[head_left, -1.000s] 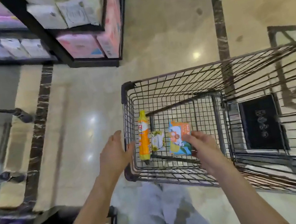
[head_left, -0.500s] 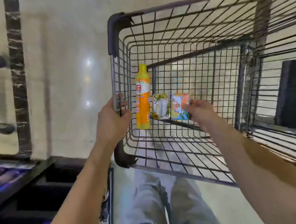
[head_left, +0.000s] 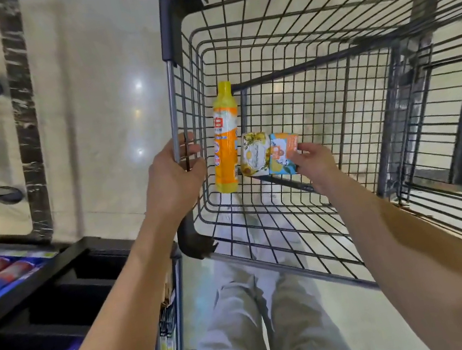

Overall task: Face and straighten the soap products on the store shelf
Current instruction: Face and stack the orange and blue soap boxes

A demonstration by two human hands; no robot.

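Over the shopping cart (head_left: 351, 22): left hand (head_left: 174, 177) on the side rail, right hand (head_left: 314, 161) inside the basket.
Left hand has its fingers curled round the cart's left rail. Right hand pinches an orange-and-blue soap packet (head_left: 282, 151) at its right edge. The floor (head_left: 97, 105) is glossy pale tile with a dark marbled strip. A dark shelf (head_left: 38, 284) at lower left carries blue-and-red packs. In the basket, an orange bottle (head_left: 223, 145) lies along the left wall; a yellow floral packet (head_left: 253, 153) lies just beside it, touching the pinched packet.
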